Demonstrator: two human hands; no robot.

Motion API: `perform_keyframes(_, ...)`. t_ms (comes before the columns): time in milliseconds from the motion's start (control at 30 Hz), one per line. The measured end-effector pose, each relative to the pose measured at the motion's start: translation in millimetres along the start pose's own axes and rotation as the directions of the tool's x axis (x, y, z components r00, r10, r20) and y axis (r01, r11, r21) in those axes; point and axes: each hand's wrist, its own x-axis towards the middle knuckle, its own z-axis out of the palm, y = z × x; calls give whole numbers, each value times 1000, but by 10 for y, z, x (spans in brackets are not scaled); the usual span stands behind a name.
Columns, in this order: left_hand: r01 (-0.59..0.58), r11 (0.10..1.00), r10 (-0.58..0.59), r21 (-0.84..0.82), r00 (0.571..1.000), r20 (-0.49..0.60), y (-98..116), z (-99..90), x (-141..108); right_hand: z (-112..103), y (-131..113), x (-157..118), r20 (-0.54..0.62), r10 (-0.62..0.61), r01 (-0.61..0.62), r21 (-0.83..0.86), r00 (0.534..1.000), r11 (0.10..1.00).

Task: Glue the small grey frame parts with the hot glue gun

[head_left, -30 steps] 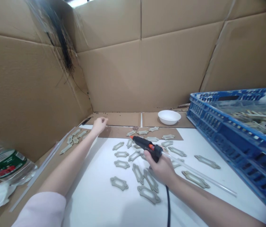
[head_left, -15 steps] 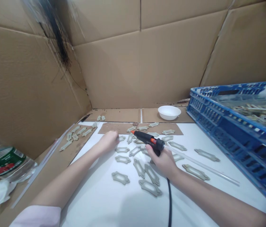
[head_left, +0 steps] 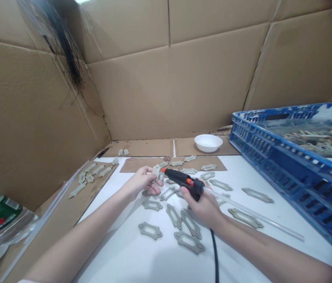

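Note:
My right hand is wrapped round a black glue gun with an orange nozzle. A long clear glue stick sticks out of its back end. Between thumb and fingers, my left hand pinches a small pale frame-shaped piece, held up above the table. The nozzle tip is at this piece; whether it touches I cannot tell. Around both hands lie several grey-green frame pieces, among them one flat frame in front and another frame nearer me.
A blue plastic crate of similar pieces stands on the right. At the back is a white bowl. Small frames lie on a cardboard strip at left, beside a large labelled bottle. Cardboard walls enclose the table. A black cable runs toward me.
My left hand has lifted a small frame piece off the table and brought it to the glue gun's nozzle. The right hand keeps its hold on the gun. The view has shifted slightly.

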Motion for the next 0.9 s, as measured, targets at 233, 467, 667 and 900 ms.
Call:
perform_keyframes(233,-70,991,74,112,997,-35,3,31,-73,-37,-15,-4,16,-92,93,-42,996,995)
perform_keyframes(467,-180,963,193,199,980,-49,-28,14,-104,-46,-30,-2,22,-150,152,-80,988,985)
perform_keyframes(667,-201,957,219,211,973,-66,-74,11,-81,-41,-35,1,30,-161,163,-87,987,983)
perform_keyframes(900,-194,965,208,177,976,-62,-77,33,-94,-46,-47,5,32,-179,182,-96,983,979)
